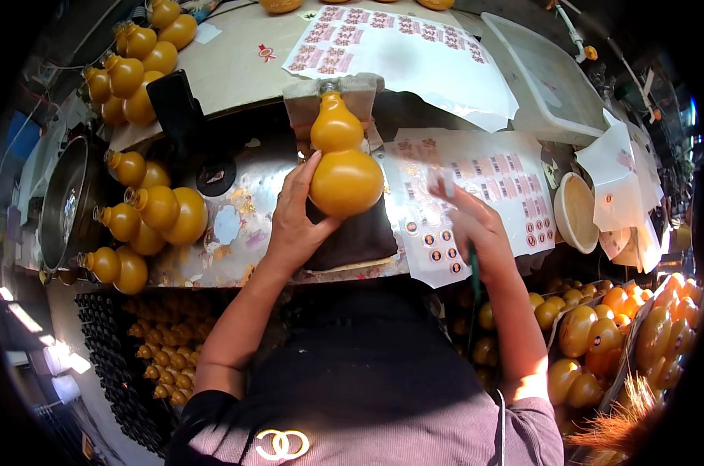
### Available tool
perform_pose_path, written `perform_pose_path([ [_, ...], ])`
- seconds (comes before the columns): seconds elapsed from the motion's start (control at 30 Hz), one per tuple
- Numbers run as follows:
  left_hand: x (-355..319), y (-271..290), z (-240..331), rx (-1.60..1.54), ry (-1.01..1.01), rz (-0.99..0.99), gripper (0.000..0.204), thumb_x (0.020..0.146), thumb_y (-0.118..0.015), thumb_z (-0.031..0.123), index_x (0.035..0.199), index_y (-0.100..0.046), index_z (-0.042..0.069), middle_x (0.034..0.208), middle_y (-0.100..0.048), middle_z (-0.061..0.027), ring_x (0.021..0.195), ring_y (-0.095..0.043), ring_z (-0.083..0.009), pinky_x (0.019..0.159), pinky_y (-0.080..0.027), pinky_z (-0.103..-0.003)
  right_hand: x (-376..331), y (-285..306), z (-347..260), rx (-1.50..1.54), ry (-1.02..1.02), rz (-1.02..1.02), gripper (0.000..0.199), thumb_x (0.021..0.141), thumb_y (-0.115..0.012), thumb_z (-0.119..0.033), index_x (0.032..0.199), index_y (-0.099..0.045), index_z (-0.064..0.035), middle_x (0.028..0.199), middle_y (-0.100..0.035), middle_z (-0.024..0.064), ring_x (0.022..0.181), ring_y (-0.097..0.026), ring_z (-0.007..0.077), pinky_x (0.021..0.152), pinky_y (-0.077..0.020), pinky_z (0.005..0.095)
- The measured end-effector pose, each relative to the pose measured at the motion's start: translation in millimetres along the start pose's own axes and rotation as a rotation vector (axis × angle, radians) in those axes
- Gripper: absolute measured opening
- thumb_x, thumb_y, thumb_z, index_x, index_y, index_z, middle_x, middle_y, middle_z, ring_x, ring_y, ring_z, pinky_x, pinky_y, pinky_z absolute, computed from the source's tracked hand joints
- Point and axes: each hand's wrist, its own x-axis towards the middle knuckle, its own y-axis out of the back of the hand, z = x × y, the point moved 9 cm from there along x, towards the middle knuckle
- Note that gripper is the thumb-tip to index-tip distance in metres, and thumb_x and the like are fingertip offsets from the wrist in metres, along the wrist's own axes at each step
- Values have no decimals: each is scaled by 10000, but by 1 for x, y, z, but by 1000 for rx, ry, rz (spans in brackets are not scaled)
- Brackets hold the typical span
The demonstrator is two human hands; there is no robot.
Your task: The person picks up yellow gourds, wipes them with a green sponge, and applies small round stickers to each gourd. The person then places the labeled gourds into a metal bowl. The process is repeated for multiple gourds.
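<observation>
At centre frame the left hand point(293, 221) cups a yellow gourd point(342, 159) from its left side, fingers wrapped on the lower bulb; the gourd's neck sits against a grey block point(332, 95) on the tabletop point(235, 70). The right hand point(476, 225), just right of it, pinches a thin green tool point(474, 272) over a sticker sheet point(476, 194). More gourds point(146, 217) lie at the left, others point(600, 326) at lower right.

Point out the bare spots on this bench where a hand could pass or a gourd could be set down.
Free: the beige board between the upper-left gourd pile and the upper sticker sheet; the empty white tray at upper right. Crowded: the left edge with gourds, the centre where the left hand steadies a gourd, and the lower sticker sheet under the right hand.
</observation>
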Motion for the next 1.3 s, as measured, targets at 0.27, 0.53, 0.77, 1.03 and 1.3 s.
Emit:
perform_pose_path([
  [0.27,0,-1,-6,-72,84,-61,916,696,-783,83,1474,-299,93,1400,-436,-144,1295,-439,-292,1081,-340,-369,11,-109,-45,-1164,727,-90,732,764,-570,27,1395,-458,-326,1430,-454,122,615,-659,284,550,-554,348],
  [0.53,7,-7,-18,-903,461,-124,776,868,-683,253,1477,-256,34,1431,-378,-155,1318,-402,-237,1094,-315,-347,4,-117,-37,-1296,717,-6,754,724,-569,46,1354,-508,-365,1485,-347,189,545,-644,268,478,-528,334],
  [0.77,10,-9,-16,-823,468,-106,764,880,-691,230,1467,-252,15,1423,-382,-163,1294,-430,-237,1061,-363,-338,30,-71,-38,-684,518,32,395,827,-624,-205,1196,-594,-68,1173,-593,208,923,-627,339,791,-509,378],
  [1.03,7,-14,-12,-714,356,-128,958,777,-798,263,1480,-204,-4,1417,-390,-186,1299,-428,-256,1054,-376,-350,75,-71,-11,-715,224,-55,863,712,-699,-631,1243,-567,36,1001,-650,222,953,-640,330,836,-489,381],
  [1.3,4,-15,-13,-743,349,-151,903,828,-755,245,1485,-189,-7,1434,-370,-178,1297,-429,-248,1056,-374,-340,81,-67,5,-601,177,-151,838,755,-693,-607,1315,-521,-7,826,-646,110,813,-638,207,754,-483,320],
])
